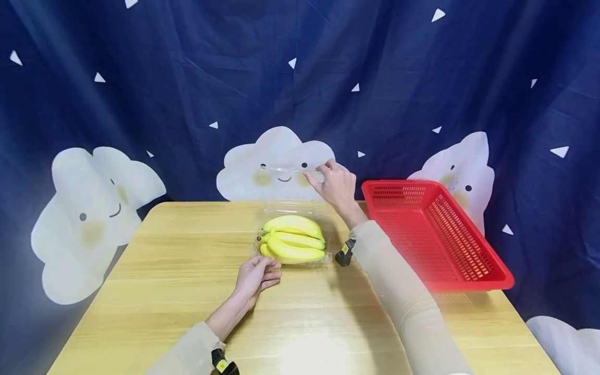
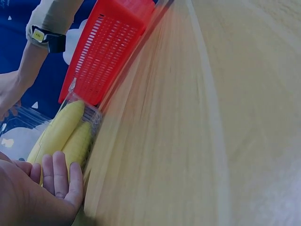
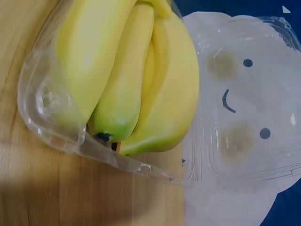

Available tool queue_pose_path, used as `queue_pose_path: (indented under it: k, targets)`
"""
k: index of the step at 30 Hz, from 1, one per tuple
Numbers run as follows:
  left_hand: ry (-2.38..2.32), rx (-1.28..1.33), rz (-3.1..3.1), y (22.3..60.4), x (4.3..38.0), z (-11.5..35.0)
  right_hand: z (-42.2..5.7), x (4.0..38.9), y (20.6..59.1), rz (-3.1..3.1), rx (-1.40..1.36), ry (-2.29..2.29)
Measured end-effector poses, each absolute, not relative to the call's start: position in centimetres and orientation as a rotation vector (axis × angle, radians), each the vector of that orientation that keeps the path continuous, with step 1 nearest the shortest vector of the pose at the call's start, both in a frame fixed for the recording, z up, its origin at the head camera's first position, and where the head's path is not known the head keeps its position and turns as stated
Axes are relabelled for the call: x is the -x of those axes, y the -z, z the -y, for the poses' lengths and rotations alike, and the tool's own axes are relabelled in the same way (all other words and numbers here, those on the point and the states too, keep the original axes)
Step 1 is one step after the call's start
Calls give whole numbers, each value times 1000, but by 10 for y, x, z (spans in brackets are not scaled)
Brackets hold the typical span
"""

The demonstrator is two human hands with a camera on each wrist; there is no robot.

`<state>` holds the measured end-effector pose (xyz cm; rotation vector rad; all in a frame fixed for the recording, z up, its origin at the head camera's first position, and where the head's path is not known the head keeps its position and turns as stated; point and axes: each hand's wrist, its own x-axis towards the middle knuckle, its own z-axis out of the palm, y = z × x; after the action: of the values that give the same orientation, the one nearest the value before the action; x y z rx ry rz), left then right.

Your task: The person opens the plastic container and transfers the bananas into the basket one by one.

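A clear plastic clamshell box (image 1: pixel 328 257) stands on the table with several yellow bananas (image 1: pixel 294 225) in its base. Its lid (image 3: pixel 254 155) is raised at the back, nearly upright. My right hand (image 1: pixel 338 182) pinches the lid's upper edge near the right corner; the right wrist view does not show this hand. At the box's front left corner, my left hand (image 1: pixel 255 276) pinches the rim between thumb and forefinger, its other fingers stretched out. In the left wrist view the bananas (image 2: pixel 66 127) lie just beyond those fingers (image 2: pixel 61 174), which partly cover them.
A red perforated plastic basket (image 1: pixel 469 285) sits to the right of the box, slanted, reaching the table's right edge. Behind the wooden table (image 1: pixel 187 239) hangs a dark blue curtain (image 1: pixel 187 94) with white clouds and triangles. My right forearm crosses in front of the basket.
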<state>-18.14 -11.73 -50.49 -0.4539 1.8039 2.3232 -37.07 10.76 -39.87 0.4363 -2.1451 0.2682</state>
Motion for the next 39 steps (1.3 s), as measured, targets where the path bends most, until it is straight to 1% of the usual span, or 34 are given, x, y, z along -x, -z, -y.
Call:
queue_pose_path:
  k: [17, 39]
  targets:
    - [-2321, 461, -1806, 502, 180, 116, -111, 383, 405, 2167, -435, -225]
    - [-2339, 456, -1795, 504, 179, 115, -113, 394, 411, 2553, -428, -157]
